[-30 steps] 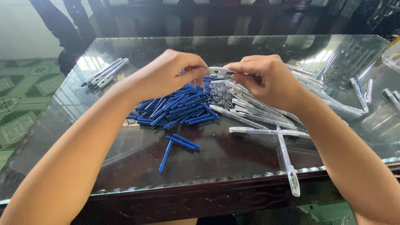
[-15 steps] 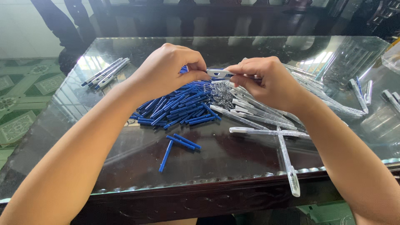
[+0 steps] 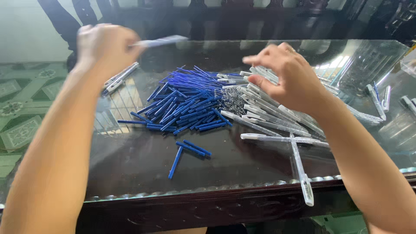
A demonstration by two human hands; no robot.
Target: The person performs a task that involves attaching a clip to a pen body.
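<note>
The left hand [image 3: 104,47] is raised above the far left part of the glass table [image 3: 130,160], its fingers clenched around a pen [image 3: 160,41] that sticks out to the right and looks blurred; the right hand [image 3: 288,78] hovers over the heap of clear pen barrels [image 3: 268,117], its fingers spread and loose, grasping nothing that can be seen; just left of the barrels lies a small dark heap of springs [image 3: 234,102], and left of that a broad pile of blue refills [image 3: 186,104]; a few blue refills [image 3: 188,151] lie apart, nearer the front edge; one clear barrel [image 3: 301,169] reaches over the front edge of the table; a small bundle of pens [image 3: 121,78] rests near the far left corner, below the left hand; more clear parts [image 3: 377,97] lie at the far right.
</note>
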